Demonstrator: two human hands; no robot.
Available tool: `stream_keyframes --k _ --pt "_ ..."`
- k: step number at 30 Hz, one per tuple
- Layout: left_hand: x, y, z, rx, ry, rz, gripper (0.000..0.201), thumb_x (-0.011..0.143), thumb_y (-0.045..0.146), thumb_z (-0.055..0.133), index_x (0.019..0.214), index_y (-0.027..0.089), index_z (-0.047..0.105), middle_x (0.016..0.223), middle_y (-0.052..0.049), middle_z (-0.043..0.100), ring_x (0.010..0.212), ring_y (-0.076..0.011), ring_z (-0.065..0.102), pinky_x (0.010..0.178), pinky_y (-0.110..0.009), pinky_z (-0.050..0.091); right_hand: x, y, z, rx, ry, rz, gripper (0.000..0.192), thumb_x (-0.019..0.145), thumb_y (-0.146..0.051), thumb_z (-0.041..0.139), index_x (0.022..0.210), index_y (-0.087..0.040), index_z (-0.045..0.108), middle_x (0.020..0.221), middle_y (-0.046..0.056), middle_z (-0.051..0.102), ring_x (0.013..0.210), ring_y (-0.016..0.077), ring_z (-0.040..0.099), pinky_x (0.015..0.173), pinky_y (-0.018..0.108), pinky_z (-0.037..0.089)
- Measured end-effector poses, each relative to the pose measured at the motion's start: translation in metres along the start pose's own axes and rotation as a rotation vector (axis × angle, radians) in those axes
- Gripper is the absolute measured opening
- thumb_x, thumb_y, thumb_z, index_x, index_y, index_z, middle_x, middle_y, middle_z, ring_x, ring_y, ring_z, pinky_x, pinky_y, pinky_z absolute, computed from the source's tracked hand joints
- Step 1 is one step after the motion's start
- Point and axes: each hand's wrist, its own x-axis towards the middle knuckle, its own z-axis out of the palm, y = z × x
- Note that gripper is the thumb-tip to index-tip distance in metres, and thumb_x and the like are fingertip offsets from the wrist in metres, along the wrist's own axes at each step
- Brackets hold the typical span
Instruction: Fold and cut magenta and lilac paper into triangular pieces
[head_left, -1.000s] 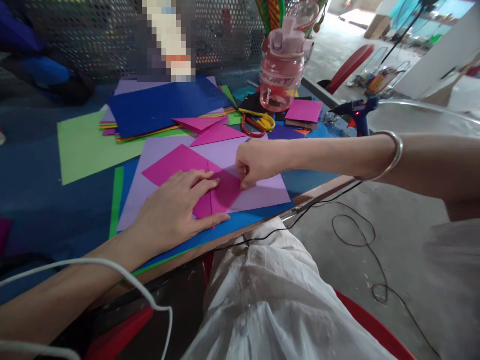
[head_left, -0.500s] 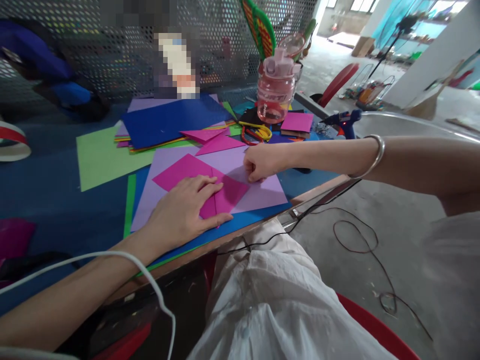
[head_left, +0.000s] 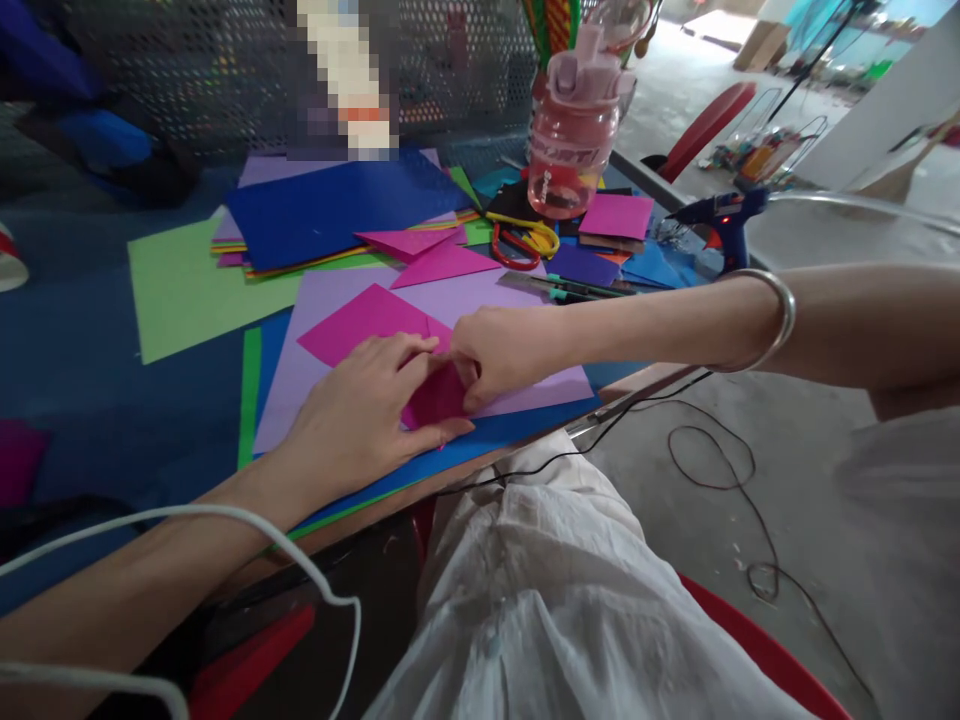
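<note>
A magenta sheet of paper (head_left: 364,325) lies on a lavender sheet, with a vertical crease near its middle. My left hand (head_left: 379,395) rests flat on it, thumb and fingers apart. Over its right part, my right hand (head_left: 499,350) is closed, fingers curled at the paper's right corner, which they hide. Between both hands the paper looks darker, bent up or shaded. Beneath lie the lavender sheet (head_left: 540,390) and a blue sheet (head_left: 360,490). Just behind are folded pink paper pieces (head_left: 446,265).
Behind stand a stack of coloured sheets (head_left: 330,215) and a pink water bottle (head_left: 574,140). Yellow-and-red-handled scissors (head_left: 532,240), a cutter (head_left: 559,287) and a blue glue gun (head_left: 727,220) lie at the right. A white cable (head_left: 247,512) crosses above my left forearm.
My right hand has moved left from the lavender sheet onto the magenta paper's right corner, which has come inward. My left hand stays on the paper. The view has shifted slightly.
</note>
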Motion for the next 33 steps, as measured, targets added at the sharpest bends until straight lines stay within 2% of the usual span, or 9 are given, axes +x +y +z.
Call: stream_keyframes --k 6,9,13,17,20,23,26,29,33 --pt "-0.001 -0.001 0.000 -0.006 -0.009 0.001 0.074 0.093 0.080 0.049 0.134 0.021 0.064 0.141 -0.018 0.063 0.132 -0.0429 0.060 0.110 -0.060 0.051 -0.001 0.009 -0.005 0.049 -0.076 0.085 0.015 0.080 -0.022 0.083 0.068 -0.017 0.076 0.065 0.004 0.071 0.073 0.0216 0.070 0.070 0.034 0.049" --pt "-0.001 -0.002 0.000 -0.009 -0.005 0.002 0.076 0.092 0.083 0.048 0.137 0.023 0.063 0.142 -0.016 0.062 0.135 -0.0411 0.059 0.113 -0.058 0.049 0.001 0.022 -0.008 0.080 -0.094 0.120 0.020 0.080 -0.024 0.083 0.065 -0.016 0.074 0.057 0.000 0.067 0.066 0.0173 0.069 0.064 0.031 0.046" --pt "-0.002 0.001 -0.004 0.007 -0.034 -0.021 0.080 0.095 0.084 0.042 0.139 0.019 0.061 0.144 -0.018 0.061 0.136 -0.0410 0.058 0.114 -0.060 0.048 0.003 0.044 -0.010 0.117 -0.079 0.191 0.023 0.078 -0.026 0.084 0.061 -0.015 0.072 0.051 -0.005 0.062 0.067 0.0128 0.070 0.063 0.028 0.044" --pt "-0.001 0.003 -0.006 0.017 -0.052 -0.017 0.086 0.096 0.085 0.036 0.140 0.016 0.060 0.144 -0.020 0.060 0.137 -0.0408 0.057 0.117 -0.059 0.046 0.004 0.069 -0.011 0.295 -0.011 0.270 0.030 0.072 -0.030 0.092 0.057 -0.018 0.069 0.056 -0.004 0.066 0.068 0.0153 0.073 0.061 0.027 0.048" --pt "0.000 0.003 -0.005 0.021 -0.042 -0.007 0.087 0.095 0.087 0.035 0.139 0.016 0.061 0.142 -0.020 0.061 0.136 -0.0411 0.058 0.116 -0.060 0.047 0.000 0.080 -0.011 0.302 -0.022 0.247 0.029 0.069 -0.034 0.095 0.061 -0.021 0.070 0.058 -0.004 0.067 0.067 0.0178 0.073 0.060 0.029 0.051" --pt "0.000 0.003 -0.006 0.029 -0.043 0.000 0.090 0.095 0.087 0.034 0.139 0.013 0.062 0.141 -0.022 0.062 0.135 -0.0419 0.058 0.116 -0.060 0.047 -0.006 0.075 -0.012 0.314 -0.008 0.243 0.023 0.073 -0.026 0.092 0.063 -0.022 0.072 0.060 -0.002 0.068 0.067 0.0184 0.073 0.063 0.032 0.054" --pt "-0.001 0.004 -0.005 0.033 -0.045 -0.007 0.083 0.097 0.083 0.040 0.138 0.015 0.063 0.144 -0.021 0.061 0.136 -0.0403 0.058 0.117 -0.058 0.047 -0.008 0.058 -0.012 0.325 0.068 0.226 0.019 0.087 -0.021 0.078 0.069 -0.020 0.072 0.062 0.001 0.070 0.063 0.0168 0.070 0.065 0.032 0.055" --pt "-0.003 0.003 -0.002 0.039 -0.002 -0.004 0.080 0.094 0.082 0.049 0.135 0.015 0.066 0.141 -0.021 0.064 0.132 -0.0411 0.061 0.113 -0.058 0.051 -0.002 0.040 -0.010 0.285 0.096 0.164 0.017 0.097 -0.023 0.066 0.084 -0.017 0.075 0.066 0.002 0.073 0.062 0.0157 0.069 0.063 0.028 0.052" --pt "-0.005 0.000 0.004 0.045 0.041 -0.014 0.078 0.093 0.078 0.057 0.138 0.015 0.067 0.140 -0.020 0.065 0.132 -0.0415 0.061 0.111 -0.058 0.052 0.019 0.028 -0.008 0.096 0.143 0.125 0.019 0.097 -0.023 0.063 0.104 -0.012 0.077 0.085 0.009 0.080 0.080 0.0196 0.073 0.066 0.027 0.048"
